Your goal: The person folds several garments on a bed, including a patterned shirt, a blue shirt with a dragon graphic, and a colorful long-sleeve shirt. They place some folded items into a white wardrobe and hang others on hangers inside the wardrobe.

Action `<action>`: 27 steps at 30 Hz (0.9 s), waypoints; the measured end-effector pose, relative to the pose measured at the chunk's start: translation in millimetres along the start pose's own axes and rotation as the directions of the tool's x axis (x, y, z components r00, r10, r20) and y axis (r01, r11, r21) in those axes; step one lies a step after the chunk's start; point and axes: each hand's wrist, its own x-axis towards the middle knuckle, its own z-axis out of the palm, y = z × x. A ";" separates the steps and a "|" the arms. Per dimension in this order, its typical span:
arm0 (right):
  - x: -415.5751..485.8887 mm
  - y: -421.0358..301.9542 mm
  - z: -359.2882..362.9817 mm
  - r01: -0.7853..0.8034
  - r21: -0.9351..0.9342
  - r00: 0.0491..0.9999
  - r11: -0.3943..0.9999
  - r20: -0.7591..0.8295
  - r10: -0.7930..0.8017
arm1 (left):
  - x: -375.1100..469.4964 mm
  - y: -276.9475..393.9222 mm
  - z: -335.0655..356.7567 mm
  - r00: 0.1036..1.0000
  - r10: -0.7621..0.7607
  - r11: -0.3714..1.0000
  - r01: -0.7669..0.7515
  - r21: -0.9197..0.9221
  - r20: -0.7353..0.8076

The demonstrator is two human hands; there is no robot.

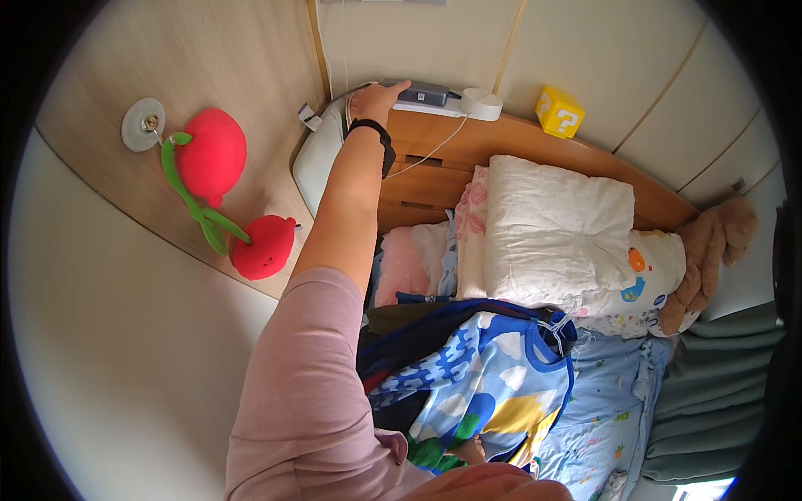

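Note:
My left arm reaches up the picture, with a black band on the wrist. My left hand [374, 100] is closed around the near end of a dark grey box-shaped device [426, 94] with cables, on top of the wooden headboard [426, 134]; the thumb lies on it and the other fingers are mostly hidden. At the bottom, my right hand [468, 449] touches the front of a blue knit sweater [510, 376] with clouds and a yellow patch. Whether it grips the cloth is unclear. White hangers [554, 327] show at the collar, and darker garments lie beneath.
A white round device [481, 104] and a yellow question-mark cube [559, 113] stand on the headboard. Folded white bedding [557, 225], a brown plush toy [708, 257] and a blue patterned sheet [601, 401] lie right. Red plush cherries [212, 153] hang left; a green curtain [714, 394] hangs right.

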 end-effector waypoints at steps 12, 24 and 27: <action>-12.1 -2.4 -5.8 -0.001 -0.017 1.000 1.000 -0.028 0.001 | 23.2 -33.9 -17.7 0.685 0.718 0.688 -0.671 0.277 -0.125; -12.3 0.5 -3.6 0.003 -0.050 0.999 0.999 -0.038 -0.005 | 87.5 -11.4 -12.7 0.634 0.644 0.668 -0.739 0.090 0.429; -9.1 3.4 -0.6 0.028 -0.037 0.997 0.999 -0.073 -0.030 | 58.7 -13.3 -22.3 0.621 0.754 0.605 -0.783 0.142 0.212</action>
